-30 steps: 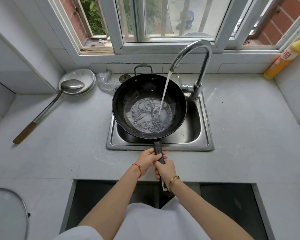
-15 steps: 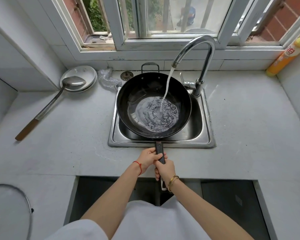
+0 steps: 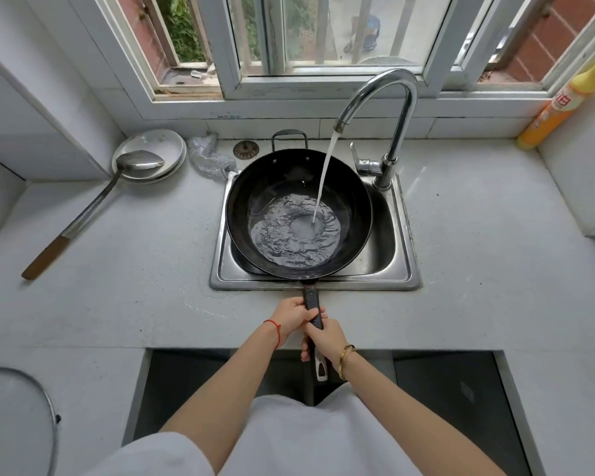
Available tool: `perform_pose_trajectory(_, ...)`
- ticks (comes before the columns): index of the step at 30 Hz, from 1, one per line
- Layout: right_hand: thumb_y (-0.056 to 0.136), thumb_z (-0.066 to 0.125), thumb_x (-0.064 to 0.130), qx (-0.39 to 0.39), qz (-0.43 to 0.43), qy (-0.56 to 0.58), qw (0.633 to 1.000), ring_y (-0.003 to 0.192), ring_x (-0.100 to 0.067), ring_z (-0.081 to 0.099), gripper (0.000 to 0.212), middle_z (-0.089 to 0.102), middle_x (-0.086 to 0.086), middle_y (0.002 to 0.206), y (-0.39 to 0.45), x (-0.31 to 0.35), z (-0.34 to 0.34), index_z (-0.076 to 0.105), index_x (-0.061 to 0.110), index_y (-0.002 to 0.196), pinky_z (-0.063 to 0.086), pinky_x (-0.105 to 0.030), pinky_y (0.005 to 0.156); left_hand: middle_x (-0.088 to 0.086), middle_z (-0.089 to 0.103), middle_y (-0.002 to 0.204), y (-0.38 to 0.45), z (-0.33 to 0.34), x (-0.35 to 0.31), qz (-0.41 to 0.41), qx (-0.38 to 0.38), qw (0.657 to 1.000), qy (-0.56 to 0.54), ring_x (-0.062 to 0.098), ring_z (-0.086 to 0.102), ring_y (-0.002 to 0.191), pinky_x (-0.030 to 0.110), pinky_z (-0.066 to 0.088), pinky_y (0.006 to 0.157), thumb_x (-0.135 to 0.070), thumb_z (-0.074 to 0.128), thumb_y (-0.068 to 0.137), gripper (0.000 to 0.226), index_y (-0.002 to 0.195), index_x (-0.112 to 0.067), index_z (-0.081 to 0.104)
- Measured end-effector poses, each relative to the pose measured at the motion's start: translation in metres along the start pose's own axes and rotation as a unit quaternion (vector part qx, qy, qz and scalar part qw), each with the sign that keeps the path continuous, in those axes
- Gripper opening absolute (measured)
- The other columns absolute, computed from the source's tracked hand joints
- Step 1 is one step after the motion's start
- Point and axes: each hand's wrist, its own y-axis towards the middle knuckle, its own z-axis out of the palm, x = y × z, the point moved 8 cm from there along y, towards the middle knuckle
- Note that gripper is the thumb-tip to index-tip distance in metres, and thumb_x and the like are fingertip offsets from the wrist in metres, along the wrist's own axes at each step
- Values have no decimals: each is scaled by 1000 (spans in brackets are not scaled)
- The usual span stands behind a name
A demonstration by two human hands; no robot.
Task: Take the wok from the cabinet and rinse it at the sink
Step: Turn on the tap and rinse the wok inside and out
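Observation:
A black wok (image 3: 275, 180) hangs over the steel sink (image 3: 402, 269), its long handle pointing toward me. Water streams from the chrome faucet (image 3: 397, 132) into the wok and pools at its bottom. My left hand (image 3: 292, 314) grips the handle from the left, nearer the pan. My right hand (image 3: 323, 340) grips the handle just behind it, closer to me. The handle's end sticks out below my right hand.
A metal ladle (image 3: 93, 207) rests on a plate (image 3: 162, 146) at the back left, beside a steel scourer (image 3: 207, 152) and a sink strainer (image 3: 244, 149). A yellow bottle (image 3: 560, 104) stands at the back right. A glass lid (image 3: 14, 424) lies at the near left.
The wok has shifted slightly and tilted, so the water swirls and the pool has spread across its bottom. Both hands keep their grip on the handle.

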Motion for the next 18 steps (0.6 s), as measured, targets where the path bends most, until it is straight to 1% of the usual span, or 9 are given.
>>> perform_pose_trajectory(3,97,52,23,-2,-13,-62,998,47,-19,64,22,65,-6,59,-3,6,-4,59,7,84,57,-29,52,17,68,112,1,-1,0,-3,-1,1000,13,27,67,102,34,54,91,9,51,94,23,114,6,61)
perform_pose_trajectory(5,97,53,26,10,-23,-126,992,53,-22,68,23,66,-4,61,-3,13,-7,59,11,81,57,-26,55,18,68,116,1,-2,0,-4,-3,1000,25,25,65,103,33,53,92,8,52,94,27,119,7,61)
perform_pose_trajectory(7,96,53,31,21,-26,-196,980,61,-21,68,25,64,-1,65,-2,19,-10,56,16,76,54,-24,58,18,67,119,0,-1,-2,-6,-4,1000,26,24,65,102,28,54,86,8,52,94,29,121,7,61)
perform_pose_trajectory(9,94,55,37,16,-33,-271,962,60,-11,57,28,57,4,66,-1,26,-16,51,23,70,44,-18,54,17,67,119,-1,0,-2,-13,-6,1000,19,23,65,100,22,55,76,7,52,94,29,123,6,60)
perform_pose_trajectory(10,94,56,39,20,-31,-293,955,61,-10,54,29,56,4,68,-1,29,-20,49,24,69,42,-17,54,17,67,119,-1,0,-1,-17,-6,1000,15,22,65,99,19,55,72,6,52,94,30,123,6,59)
perform_pose_trajectory(11,93,57,40,30,-23,-299,954,64,-12,58,29,59,2,72,0,30,-22,50,23,71,47,-18,56,16,67,119,-2,1,-1,-18,-4,1000,14,22,65,99,18,55,69,6,52,95,30,124,6,59)
perform_pose_trajectory(13,92,59,42,59,1,-285,957,75,-22,70,28,71,-7,87,1,28,-27,57,17,78,60,-27,70,15,68,119,-2,0,-1,-18,-4,1000,20,21,65,101,18,55,71,4,52,95,31,125,4,59)
perform_pose_trajectory(15,91,60,44,89,19,-280,956,81,-27,75,36,75,-14,95,3,27,-30,64,8,91,61,-35,80,12,68,116,-1,0,0,-19,-4,999,28,20,65,103,20,54,74,2,52,95,31,125,3,59)
perform_pose_trajectory(18,92,61,42,102,21,-295,950,75,-24,75,44,76,-16,92,6,29,-35,66,1,106,62,-32,78,11,69,116,0,0,0,-22,1,999,33,18,65,102,19,54,75,1,54,95,31,125,1,59)
